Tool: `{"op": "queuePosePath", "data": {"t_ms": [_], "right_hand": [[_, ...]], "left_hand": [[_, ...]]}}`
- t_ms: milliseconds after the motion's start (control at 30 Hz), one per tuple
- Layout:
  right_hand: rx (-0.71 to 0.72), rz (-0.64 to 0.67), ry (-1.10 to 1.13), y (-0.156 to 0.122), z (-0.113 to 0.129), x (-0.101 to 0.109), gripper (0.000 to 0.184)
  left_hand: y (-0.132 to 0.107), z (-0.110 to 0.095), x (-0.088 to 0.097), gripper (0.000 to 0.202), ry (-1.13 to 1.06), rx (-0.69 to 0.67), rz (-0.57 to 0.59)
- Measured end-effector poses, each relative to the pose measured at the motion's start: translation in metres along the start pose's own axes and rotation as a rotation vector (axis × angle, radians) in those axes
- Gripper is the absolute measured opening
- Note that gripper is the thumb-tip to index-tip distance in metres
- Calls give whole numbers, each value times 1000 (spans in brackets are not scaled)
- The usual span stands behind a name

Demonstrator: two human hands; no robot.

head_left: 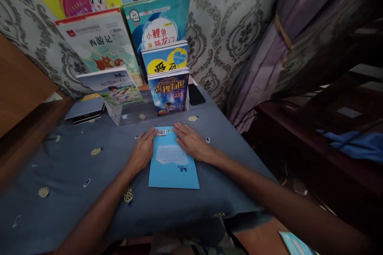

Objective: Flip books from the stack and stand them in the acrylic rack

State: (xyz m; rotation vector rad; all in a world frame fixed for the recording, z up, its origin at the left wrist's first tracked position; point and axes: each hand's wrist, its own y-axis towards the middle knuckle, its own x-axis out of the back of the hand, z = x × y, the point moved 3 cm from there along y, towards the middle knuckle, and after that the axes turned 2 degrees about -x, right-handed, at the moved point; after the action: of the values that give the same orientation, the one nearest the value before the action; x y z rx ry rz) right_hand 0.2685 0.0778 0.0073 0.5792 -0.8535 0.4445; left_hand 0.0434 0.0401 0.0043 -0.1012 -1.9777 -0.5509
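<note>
A light-blue book [172, 171] lies on the tablecloth, upside down to me, its barcode near the far edge. Along its left edge rests my left hand [144, 146], fingers stretched forward and touching the book. My right hand [191, 141] lies over its far right corner and right edge, with the fingers extended flat. Neither hand is wrapped round the book. Just beyond them, a clear tiered stand [140, 113] holds several books upright, a dark-blue one [170, 92] in its front row beside a book with a landscape cover [118, 89].
Dark thin books [85, 109] lie left of the stand, and a black phone [196, 95] lies to its right. The grey-blue tablecloth [72, 159] has pineapple prints. A purple curtain [254, 67] hangs at the right. Another book [296, 244] is low, beyond the table's near edge.
</note>
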Motion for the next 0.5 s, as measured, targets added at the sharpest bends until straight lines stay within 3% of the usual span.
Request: {"op": "queuePosePath", "data": {"t_ms": [100,233,500], "right_hand": [[-67,-28,-7,-18,-22,16,48],[-88,-21,-48,-28,-25,21,49],[-25,56,-110,0,-21,13,48]], "left_hand": [[0,0,2,54,28,-24,29],[0,-1,1,53,42,-13,39],[-1,-5,9,49,140,48,-18]]}}
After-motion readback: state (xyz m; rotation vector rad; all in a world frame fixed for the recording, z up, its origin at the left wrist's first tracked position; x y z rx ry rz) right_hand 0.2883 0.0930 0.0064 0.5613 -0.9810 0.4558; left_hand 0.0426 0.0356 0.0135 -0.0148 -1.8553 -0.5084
